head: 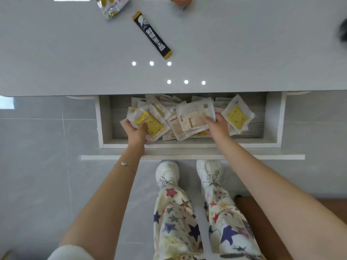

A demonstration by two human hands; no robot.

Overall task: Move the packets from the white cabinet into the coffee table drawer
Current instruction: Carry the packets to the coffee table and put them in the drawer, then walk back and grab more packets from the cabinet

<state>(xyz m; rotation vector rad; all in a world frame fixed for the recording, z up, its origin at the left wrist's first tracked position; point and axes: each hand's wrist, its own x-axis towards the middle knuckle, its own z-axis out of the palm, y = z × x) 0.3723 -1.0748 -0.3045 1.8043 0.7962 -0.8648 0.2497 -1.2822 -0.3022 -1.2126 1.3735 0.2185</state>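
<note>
Packets (pixel 174 121) fill the middle of the open drawer (pixel 105 119) in a loose heap, some pale, some printed yellow, overlapping at all angles. One yellow packet (pixel 237 114) lies a little apart at the right side of the pile.

Both hands are down inside the drawer among them. The left hand (pixel 136 131) has its fingers curled round the near edge of a yellow-printed packet (pixel 150 123) at the left of the heap. The right hand (pixel 217 126) pinches a sheaf of pale packets (pixel 195 117) at the centre. Whether these are being laid down or merely tidied I cannot tell.

Judging by the heap, a good share of the transfer is done, and what the hands hold is at or just above its place. The white cabinet is out of view, so how many packets wait there is unknown. The drawer stands pulled out and would need closing at the end.

Above it, on the grey bench (pixel 56 53), lie a black stick sachet (pixel 151 34) and, at the far edge, a snack bag (pixel 110 6); whether those belong to the job is unclear. Below the drawer front, white shoes (pixel 167 173) stand on the tiled floor (pixel 37 147).
</note>
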